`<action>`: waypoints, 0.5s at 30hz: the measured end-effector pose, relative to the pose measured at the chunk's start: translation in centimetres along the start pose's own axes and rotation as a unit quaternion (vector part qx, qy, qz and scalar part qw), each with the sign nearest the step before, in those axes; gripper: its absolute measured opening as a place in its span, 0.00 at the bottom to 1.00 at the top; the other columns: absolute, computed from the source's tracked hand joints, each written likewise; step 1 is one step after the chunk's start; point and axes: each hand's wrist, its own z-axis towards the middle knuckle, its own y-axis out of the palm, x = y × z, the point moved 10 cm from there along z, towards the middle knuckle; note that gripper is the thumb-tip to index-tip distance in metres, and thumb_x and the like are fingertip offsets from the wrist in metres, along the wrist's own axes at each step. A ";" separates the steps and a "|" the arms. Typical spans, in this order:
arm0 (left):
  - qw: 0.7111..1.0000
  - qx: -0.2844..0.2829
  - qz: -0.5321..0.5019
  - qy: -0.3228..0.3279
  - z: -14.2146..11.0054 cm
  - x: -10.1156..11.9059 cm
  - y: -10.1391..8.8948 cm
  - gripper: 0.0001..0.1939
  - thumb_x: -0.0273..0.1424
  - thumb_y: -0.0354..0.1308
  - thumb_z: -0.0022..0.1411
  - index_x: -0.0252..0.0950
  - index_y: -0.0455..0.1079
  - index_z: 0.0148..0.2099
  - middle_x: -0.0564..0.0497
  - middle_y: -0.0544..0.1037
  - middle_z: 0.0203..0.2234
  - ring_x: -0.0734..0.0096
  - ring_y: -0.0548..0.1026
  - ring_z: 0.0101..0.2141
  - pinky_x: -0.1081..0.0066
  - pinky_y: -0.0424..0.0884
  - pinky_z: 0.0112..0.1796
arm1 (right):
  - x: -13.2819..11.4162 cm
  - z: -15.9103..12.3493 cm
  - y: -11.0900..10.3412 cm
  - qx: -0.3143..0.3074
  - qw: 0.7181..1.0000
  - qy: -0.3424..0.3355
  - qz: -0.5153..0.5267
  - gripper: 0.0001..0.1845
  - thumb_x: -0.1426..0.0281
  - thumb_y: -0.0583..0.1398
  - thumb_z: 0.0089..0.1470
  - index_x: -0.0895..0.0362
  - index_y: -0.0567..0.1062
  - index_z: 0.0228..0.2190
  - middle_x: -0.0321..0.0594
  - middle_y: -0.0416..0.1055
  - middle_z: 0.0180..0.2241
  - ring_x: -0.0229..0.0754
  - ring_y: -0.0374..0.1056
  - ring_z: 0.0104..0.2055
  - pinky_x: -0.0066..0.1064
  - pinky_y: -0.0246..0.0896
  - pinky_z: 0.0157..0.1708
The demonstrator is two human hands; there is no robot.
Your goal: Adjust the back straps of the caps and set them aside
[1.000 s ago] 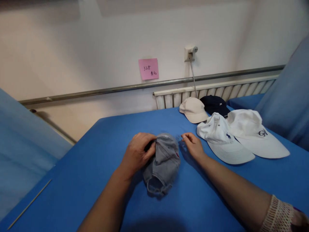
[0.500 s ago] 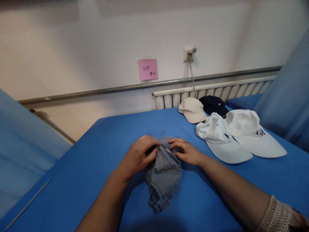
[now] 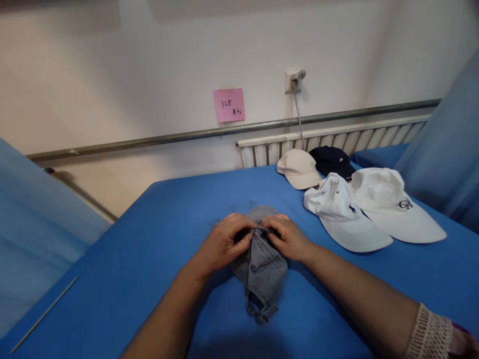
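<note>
A grey baseball cap [image 3: 266, 267] lies on the blue-covered table [image 3: 157, 219], its brim pointing away from me and its strap with the buckle hanging toward me. My left hand [image 3: 229, 240] pinches the crown from the left, thumb and fingers closed on the cloth. From the right, my right hand [image 3: 286, 235] pinches the crown close beside it. Both thumbs nearly meet at a fold on top. The cap's sides are partly hidden under my hands.
At the right lie a beige cap [image 3: 298, 168], a black cap [image 3: 329, 159], a white cap with a small horse logo [image 3: 339, 204] and a white cap with lettering [image 3: 385, 204]. A thin stick [image 3: 44, 314] is at the left. Behind runs a metal rail [image 3: 179, 136].
Both hands have come closer together on the crown. The back of the grey cap and its strap have swung to the right.
</note>
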 end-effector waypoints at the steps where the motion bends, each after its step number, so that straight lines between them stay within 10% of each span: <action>1: 1.000 0.005 0.015 0.002 0.0 -0.1 -0.2 0.08 0.29 0.52 0.64 0.38 0.71 0.43 0.51 0.76 0.34 0.71 0.72 0.36 0.69 0.68 0.40 | 0.1 0.0 -0.8 0.025 1.000 0.004 -0.018 0.12 0.78 0.55 0.53 0.53 0.72 0.38 0.39 0.75 0.39 0.44 0.69 0.44 0.41 0.58 0.49; 6: 0.989 0.035 0.141 0.026 -0.4 0.0 -1.4 0.10 0.29 0.51 0.65 0.38 0.70 0.47 0.48 0.76 0.37 0.66 0.71 0.38 0.65 0.68 0.41 | -2.0 -0.4 -4.6 0.133 0.980 -0.012 -0.147 0.05 0.74 0.56 0.55 0.54 0.70 0.35 0.44 0.73 0.38 0.49 0.66 0.45 0.43 0.56 0.47; 15: 0.984 -0.020 0.174 0.015 -0.5 -1.2 -0.3 0.08 0.28 0.52 0.64 0.38 0.70 0.45 0.48 0.75 0.38 0.65 0.71 0.39 0.65 0.68 0.42 | -3.0 -1.3 0.0 -0.022 0.998 0.026 -0.056 0.06 0.66 0.56 0.59 0.54 0.69 0.37 0.36 0.71 0.29 0.39 0.65 0.29 0.32 0.58 0.32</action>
